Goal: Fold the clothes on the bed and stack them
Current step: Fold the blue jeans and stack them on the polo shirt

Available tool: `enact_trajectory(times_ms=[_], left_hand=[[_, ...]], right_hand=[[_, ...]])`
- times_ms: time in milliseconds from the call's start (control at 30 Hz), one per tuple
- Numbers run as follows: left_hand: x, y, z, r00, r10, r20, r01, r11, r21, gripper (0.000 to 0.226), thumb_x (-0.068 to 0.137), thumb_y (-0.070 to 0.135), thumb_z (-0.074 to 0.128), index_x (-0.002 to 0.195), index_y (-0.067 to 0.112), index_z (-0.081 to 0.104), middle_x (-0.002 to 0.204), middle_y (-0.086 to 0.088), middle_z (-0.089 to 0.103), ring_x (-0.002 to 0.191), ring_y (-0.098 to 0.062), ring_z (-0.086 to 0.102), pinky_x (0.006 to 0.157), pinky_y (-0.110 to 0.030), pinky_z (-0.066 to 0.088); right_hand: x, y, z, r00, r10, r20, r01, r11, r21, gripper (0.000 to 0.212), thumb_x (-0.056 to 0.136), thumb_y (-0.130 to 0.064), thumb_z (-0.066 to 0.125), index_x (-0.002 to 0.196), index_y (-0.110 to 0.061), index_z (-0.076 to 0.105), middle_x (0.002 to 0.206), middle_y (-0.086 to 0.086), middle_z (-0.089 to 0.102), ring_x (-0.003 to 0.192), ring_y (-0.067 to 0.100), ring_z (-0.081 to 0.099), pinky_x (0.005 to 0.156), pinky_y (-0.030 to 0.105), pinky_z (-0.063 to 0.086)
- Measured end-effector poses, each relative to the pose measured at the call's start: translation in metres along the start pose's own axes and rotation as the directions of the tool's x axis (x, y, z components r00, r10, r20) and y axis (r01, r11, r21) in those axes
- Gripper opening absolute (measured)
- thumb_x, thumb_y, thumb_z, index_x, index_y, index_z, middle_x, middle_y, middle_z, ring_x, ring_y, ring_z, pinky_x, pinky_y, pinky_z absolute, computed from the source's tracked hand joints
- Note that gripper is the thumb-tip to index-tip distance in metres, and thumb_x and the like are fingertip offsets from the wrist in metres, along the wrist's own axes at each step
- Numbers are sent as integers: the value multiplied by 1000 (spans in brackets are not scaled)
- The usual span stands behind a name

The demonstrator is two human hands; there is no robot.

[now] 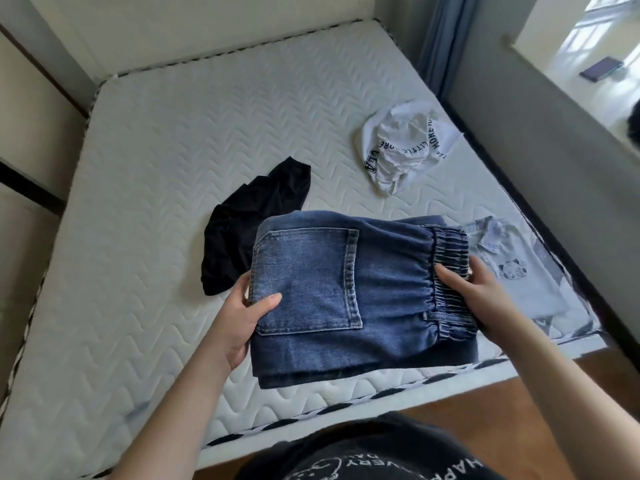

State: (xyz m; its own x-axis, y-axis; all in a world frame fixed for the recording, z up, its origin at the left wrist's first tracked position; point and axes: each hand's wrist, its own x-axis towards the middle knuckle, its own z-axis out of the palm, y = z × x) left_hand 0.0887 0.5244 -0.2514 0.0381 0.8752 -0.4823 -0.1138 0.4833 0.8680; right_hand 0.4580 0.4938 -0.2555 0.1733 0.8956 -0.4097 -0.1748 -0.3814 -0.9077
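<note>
Folded blue jeans (388, 292) with a back pocket and an elastic waistband are lifted above the near edge of the bed. My left hand (242, 317) grips their left side, thumb on the pocket. My right hand (485, 292) holds the waistband end, thumb on top. A crumpled black garment (242, 223) lies on the mattress just behind my left hand. A crumpled white shirt (405, 147) with black lettering lies further back on the right. A folded light grey shirt (519, 271) with a small print lies flat at the bed's right corner, partly behind my right hand.
The bare white quilted mattress (156, 202) fills the view, with a headboard at the far end. A grey wall and a window ledge run along the right side. Wooden floor (519, 403) shows below the bed's near edge.
</note>
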Motion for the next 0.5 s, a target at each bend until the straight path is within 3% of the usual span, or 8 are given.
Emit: enact_trajectory(times_ms=[100,233,500], left_hand=[[-11,4,3,999,49,-4,-48,998,30,50,83,8,74,125,29,56,108,-2,73,97,-22,72,77,-34,58],[-26,7,-2,991,119,53,-122,991,59,46,83,11,75,122,28,59,102,-2,75,90,-19,73,66,-24,57],[-69,-9,-14,972,143,187,-154,987,44,50,75,19,80,119,30,61,100,-7,75,88,-23,73,66,-29,57]], right_hand=[[-24,-1,-8,1000,-4,0,4,1000,14,52,73,-30,78,121,-22,58,106,12,73,92,34,72,68,39,60],[-65,11,-7,999,-32,-13,32,999,14,58,73,-23,76,127,-24,54,110,12,72,95,35,71,74,46,60],[-158,38,7,976,-70,-207,81,996,45,52,74,-27,76,123,-26,57,101,9,75,89,31,73,66,36,60]])
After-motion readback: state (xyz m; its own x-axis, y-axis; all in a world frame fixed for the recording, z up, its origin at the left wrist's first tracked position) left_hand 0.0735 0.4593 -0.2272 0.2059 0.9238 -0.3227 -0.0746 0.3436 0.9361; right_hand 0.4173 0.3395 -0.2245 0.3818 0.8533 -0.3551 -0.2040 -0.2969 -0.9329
